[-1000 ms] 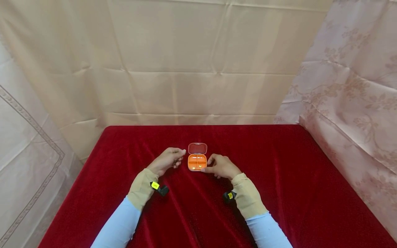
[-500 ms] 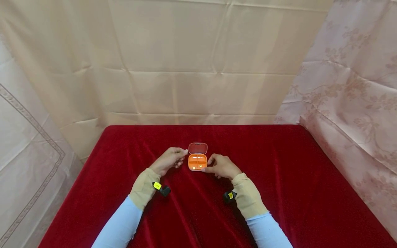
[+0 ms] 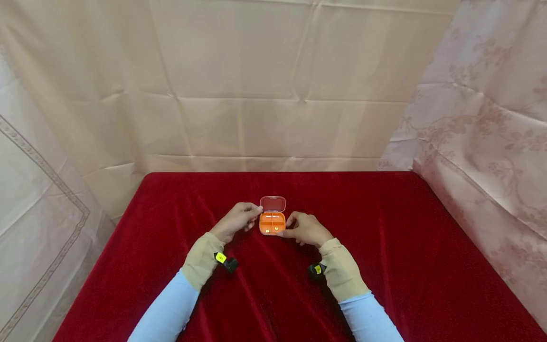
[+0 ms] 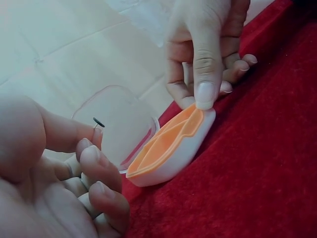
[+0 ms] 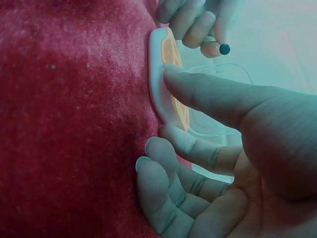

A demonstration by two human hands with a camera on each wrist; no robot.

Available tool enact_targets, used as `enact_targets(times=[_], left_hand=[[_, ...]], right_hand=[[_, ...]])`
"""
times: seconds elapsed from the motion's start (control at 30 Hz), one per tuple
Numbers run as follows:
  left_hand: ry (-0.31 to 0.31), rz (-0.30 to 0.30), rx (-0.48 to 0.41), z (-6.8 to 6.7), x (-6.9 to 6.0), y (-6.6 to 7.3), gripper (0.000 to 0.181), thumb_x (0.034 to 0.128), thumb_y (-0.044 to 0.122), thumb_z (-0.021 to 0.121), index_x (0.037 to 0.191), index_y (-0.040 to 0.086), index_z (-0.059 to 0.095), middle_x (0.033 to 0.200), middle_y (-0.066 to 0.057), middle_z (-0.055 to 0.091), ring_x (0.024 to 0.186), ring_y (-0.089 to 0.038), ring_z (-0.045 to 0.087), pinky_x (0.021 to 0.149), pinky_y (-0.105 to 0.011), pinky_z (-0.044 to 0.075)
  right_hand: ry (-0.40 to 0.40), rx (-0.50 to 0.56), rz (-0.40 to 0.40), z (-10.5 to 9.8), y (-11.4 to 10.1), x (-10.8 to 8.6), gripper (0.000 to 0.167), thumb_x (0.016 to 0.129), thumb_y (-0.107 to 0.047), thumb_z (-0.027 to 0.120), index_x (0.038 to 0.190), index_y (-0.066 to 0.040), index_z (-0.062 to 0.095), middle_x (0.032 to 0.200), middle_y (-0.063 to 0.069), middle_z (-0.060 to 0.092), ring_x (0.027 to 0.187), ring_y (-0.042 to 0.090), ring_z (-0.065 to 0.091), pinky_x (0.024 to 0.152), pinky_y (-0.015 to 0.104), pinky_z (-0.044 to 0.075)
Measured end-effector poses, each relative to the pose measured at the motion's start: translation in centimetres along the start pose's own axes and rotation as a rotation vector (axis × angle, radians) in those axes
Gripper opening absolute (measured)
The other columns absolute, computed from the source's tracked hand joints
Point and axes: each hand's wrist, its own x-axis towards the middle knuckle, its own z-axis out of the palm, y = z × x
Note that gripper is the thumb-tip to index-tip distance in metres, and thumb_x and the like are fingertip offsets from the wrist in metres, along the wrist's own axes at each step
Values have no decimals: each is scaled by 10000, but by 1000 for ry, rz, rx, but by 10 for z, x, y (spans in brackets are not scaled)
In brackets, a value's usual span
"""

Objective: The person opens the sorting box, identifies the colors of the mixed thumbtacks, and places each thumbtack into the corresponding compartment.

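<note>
An orange and white compartment box lies with its clear lid raised at the back; two small light items sit in its front compartments. My left hand is at the box's left, by the lid. In the left wrist view, its thumb and finger pinch a small pin with a dark round head; the dark head also shows in the right wrist view. My right hand grips the box's right side, thumb on the front edge and fingers beside it.
A red velvet cloth covers the table. Behind it hangs a beige curtain, with patterned pale cloths at the right and left. Each wrist wears a small black camera.
My left hand has moved a little to the right, closer to the raised lid, still pinching. My right hand and the box have hardly moved.
</note>
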Motion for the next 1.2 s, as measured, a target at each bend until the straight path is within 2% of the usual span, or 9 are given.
enact_targets(times=[0.23,0.5,0.8,1.07,1.2], left_hand=[[67,37,36,11,2,2,321,1073,232,569,1070,-83,630,654,5,475,571,-110,430,536,-237,370],[87,64,89,18,2,0,307,1057,240,606,1100,-57,671,649,4,465,583,-118,421,533,-241,350],[139,131,194,22,3,-1,257,1019,272,674,1039,24,737,767,3,525,700,-137,459,621,-266,375],[182,168,263,28,5,-5,209,1008,260,691,975,61,748,708,31,510,657,-122,448,595,-263,366],[180,176,300,31,6,-6,194,1010,274,686,985,92,749,695,26,507,624,-118,437,564,-262,368]], right_hand=[[-1,-4,1,0,0,1,287,870,-239,850,985,-83,637,750,67,603,575,175,570,542,298,518],[-7,-16,-2,0,1,3,290,877,-250,844,998,-80,641,766,65,614,588,173,574,549,294,519],[-2,-14,-4,0,2,3,282,879,-253,841,988,-85,643,772,67,617,591,175,578,545,294,516],[-3,-11,-2,0,2,3,279,877,-253,843,980,-91,641,787,68,622,596,179,585,549,296,522],[-3,-11,3,0,1,2,274,882,-255,839,979,-93,641,791,71,623,600,181,587,553,299,525]])
